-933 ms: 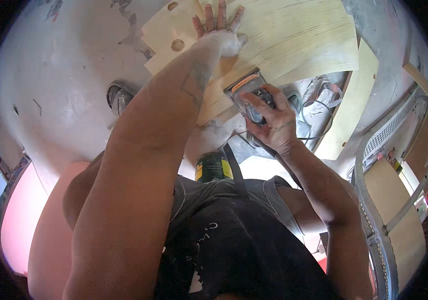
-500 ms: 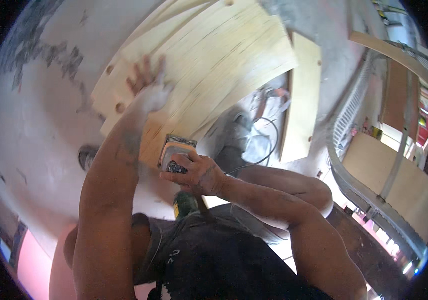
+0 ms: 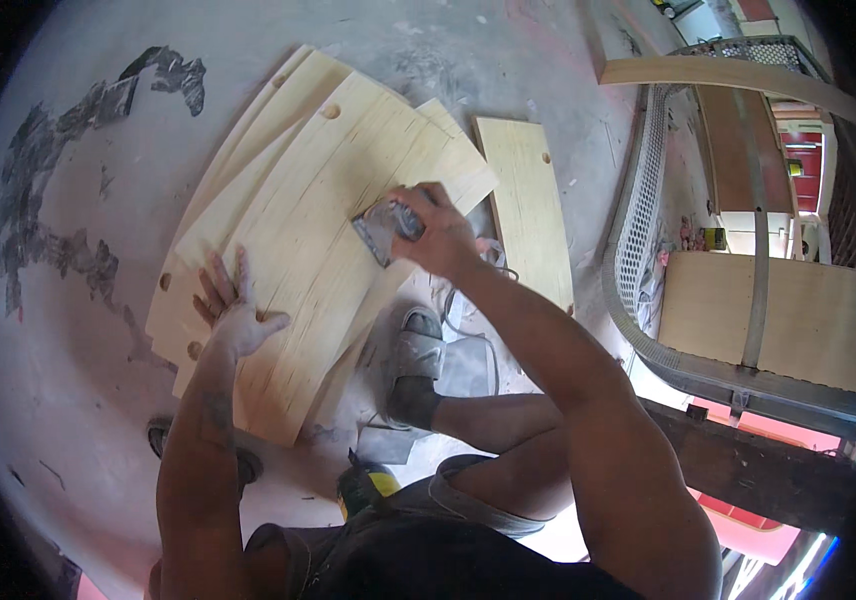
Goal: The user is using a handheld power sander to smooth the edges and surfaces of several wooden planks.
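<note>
Several pale plywood boards lie fanned in a stack on the floor, with round holes near their ends. On the top board (image 3: 323,200) my right hand (image 3: 438,232) grips a sander (image 3: 380,228), its flat pad against the wood near the right edge. My left hand (image 3: 236,315) lies with fingers spread at the boards' left side, pressing on the wood. Part of the sander's body is hidden under my right fingers.
Right of the stack lies another plywood board (image 3: 528,205). A metal frame with perforated sides (image 3: 638,200) stands farther right. My sandalled foot (image 3: 418,350) is beside the boards, near a dark cable (image 3: 493,365). A black-and-yellow object (image 3: 368,487) sits close to my body.
My right hand has carried the sander away from my body, up along the board and to the right. The view has shifted, and my left hand still lies on the boards.
</note>
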A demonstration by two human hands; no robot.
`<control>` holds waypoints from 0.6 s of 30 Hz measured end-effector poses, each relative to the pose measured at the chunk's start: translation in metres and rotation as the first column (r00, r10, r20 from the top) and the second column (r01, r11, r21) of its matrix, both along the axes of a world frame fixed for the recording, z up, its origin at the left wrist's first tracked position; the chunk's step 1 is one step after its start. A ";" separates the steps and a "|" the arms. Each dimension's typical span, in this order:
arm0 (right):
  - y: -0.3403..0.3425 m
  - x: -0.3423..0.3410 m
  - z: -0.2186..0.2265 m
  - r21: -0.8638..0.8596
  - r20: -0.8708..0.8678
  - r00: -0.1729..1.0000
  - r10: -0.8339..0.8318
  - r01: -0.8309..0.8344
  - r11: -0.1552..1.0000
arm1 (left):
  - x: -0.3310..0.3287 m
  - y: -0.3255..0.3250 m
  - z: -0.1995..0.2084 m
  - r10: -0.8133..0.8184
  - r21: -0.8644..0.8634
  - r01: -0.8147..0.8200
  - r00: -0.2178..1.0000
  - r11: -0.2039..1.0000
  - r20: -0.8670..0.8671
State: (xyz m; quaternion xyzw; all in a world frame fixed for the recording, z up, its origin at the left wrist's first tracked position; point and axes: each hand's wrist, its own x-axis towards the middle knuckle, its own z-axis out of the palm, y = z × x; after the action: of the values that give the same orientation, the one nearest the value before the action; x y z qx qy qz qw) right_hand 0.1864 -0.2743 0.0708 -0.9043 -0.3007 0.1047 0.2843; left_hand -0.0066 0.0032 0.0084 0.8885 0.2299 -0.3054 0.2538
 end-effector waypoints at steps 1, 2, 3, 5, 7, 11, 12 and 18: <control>0.005 0.014 0.005 -0.053 -0.028 0.997 -0.068 0.066 0.996 | -0.002 0.003 0.003 0.008 0.003 -0.008 1.000 1.000 0.001; 0.004 0.028 0.005 -0.115 -0.054 0.989 -0.141 0.134 0.984 | 0.000 0.002 0.004 0.006 0.006 -0.006 1.000 1.000 0.004; 0.003 0.042 0.004 -0.112 -0.052 0.989 -0.141 0.135 0.985 | 0.001 0.001 0.006 0.002 0.014 -0.002 1.000 1.000 -0.022; -0.001 0.072 -0.001 -0.090 0.045 0.981 -0.190 0.193 0.977 | 0.003 0.000 0.008 -0.001 0.028 0.002 0.999 1.000 -0.048; -0.007 0.105 -0.004 -0.078 0.035 0.975 -0.221 0.224 0.972 | 0.003 0.000 0.008 -0.011 0.023 0.011 1.000 1.000 -0.011; -0.016 0.161 -0.008 -0.131 0.112 0.959 -0.261 0.275 0.953 | 0.007 -0.003 0.011 -0.020 0.029 0.021 0.999 0.999 -0.046; -0.013 0.168 -0.006 -0.127 0.104 0.960 -0.259 0.271 0.954 | 0.005 -0.003 0.009 -0.016 0.029 0.016 0.999 0.999 -0.028; -0.004 0.194 0.000 -0.150 0.119 0.955 -0.272 0.288 0.946 | 0.004 -0.003 0.010 -0.007 0.026 0.007 1.000 1.000 -0.020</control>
State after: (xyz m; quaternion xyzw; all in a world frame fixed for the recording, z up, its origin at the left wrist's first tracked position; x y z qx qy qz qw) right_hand 0.3801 -0.2780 0.0709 -0.9623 -0.1730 0.0437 0.2053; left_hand -0.0023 -0.0003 0.0186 0.8894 0.2333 -0.3122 0.2389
